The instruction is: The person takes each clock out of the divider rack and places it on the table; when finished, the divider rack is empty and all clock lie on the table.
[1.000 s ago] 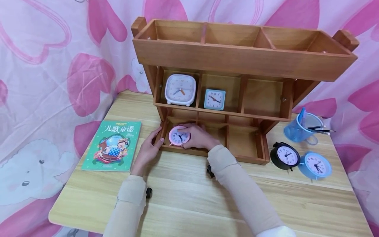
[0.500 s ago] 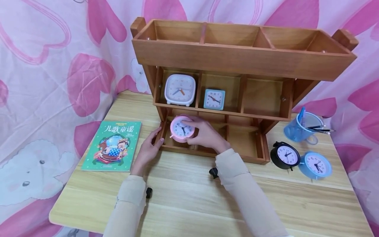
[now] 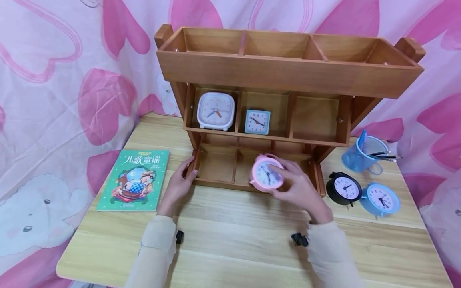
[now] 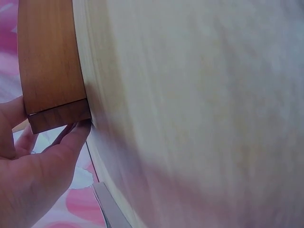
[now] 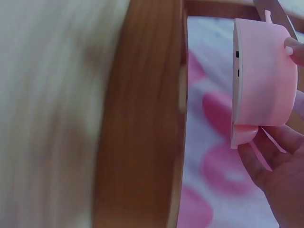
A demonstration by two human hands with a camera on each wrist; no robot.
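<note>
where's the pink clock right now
In the head view the pink clock is gripped by the right hand, in front of the wooden shelf's bottom row, toward its right.

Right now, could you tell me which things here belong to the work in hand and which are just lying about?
In hand:
- pink clock, held by the right hand
- wooden shelf, its lower corner touched by the left hand

Lying about:
- white clock and small blue clock on the middle shelf
- black clock
- round blue clock
- book
- pen cup

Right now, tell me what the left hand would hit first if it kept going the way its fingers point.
The left hand already touches the wooden shelf at its lower left corner post; pushing on, it would meet that post first.
</note>
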